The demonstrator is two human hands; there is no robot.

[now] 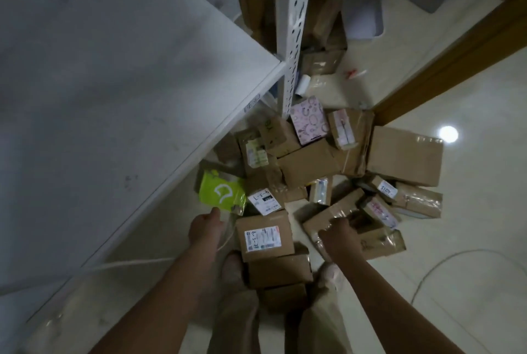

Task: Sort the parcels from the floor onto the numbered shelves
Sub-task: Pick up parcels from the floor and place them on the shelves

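In the head view, a heap of parcels is seen on the pale tiled floor, spread across the centre and right of the frame. A white shelf fills the upper left, and its perforated upright rises at top centre.

The left hand is reached forward at lower centre to a green parcel marked with a white symbol, which lies just beside the shelf edge. The parcel's lower edge is pinched, with one of the fingers seen on top and the rest hidden beneath.

The right hand is placed, knuckles up, on a flat brown parcel right of centre. Its fingers are curled downward at the parcel's near edge, but it cannot be told whether the parcel is actually gripped.

Between the two hands a labelled box is stacked on further brown boxes, with handwritten digits on its white label. A pink patterned parcel is set at the foot of the upright, and a large brown box lies at the right of the heap.

A white cable runs across the floor at lower left, and a wooden door frame crosses the upper right
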